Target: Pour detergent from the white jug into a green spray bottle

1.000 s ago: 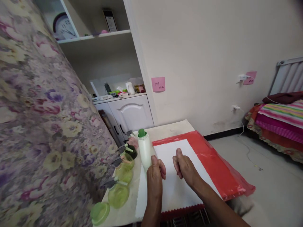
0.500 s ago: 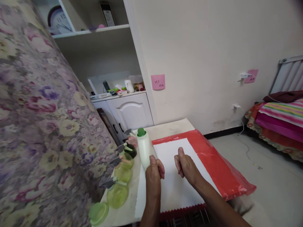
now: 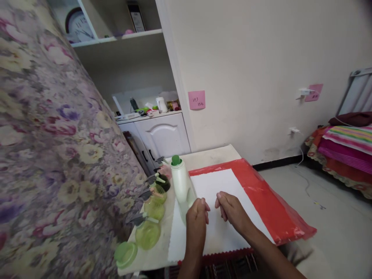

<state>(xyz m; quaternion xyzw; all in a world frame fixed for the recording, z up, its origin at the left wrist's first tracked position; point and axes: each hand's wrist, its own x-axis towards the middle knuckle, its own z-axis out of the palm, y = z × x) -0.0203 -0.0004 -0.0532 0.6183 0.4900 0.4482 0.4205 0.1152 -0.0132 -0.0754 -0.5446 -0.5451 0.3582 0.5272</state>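
A tall pale-green plastic bottle (image 3: 181, 182) with a side handle and a green top stands upright at the left edge of a white sheet (image 3: 215, 236). Just in front of the bottle, and overlapping its lower part in view, is my left hand (image 3: 197, 212). Its fingers are curled in and the thumb is folded on top; nothing shows in it. Across a small gap, my right hand (image 3: 231, 209) hovers over the sheet, likewise curled closed, with nothing visible inside. Left of the bottle, several round pump bottles (image 3: 148, 234) with yellow-green contents stand in a row.
A green lid-like round piece (image 3: 125, 254) lies at the table's near left corner. Red plastic (image 3: 267, 197) covers the right side of the table (image 3: 210, 155). A floral curtain (image 3: 72, 155) hangs close on the left; a cabinet (image 3: 164, 135) and wall stand behind.
Both thumbs have come down from pointing up to lying over the curled fingers. My left hand has shifted slightly right. The whole view has shifted a little; the bottle stays standing.
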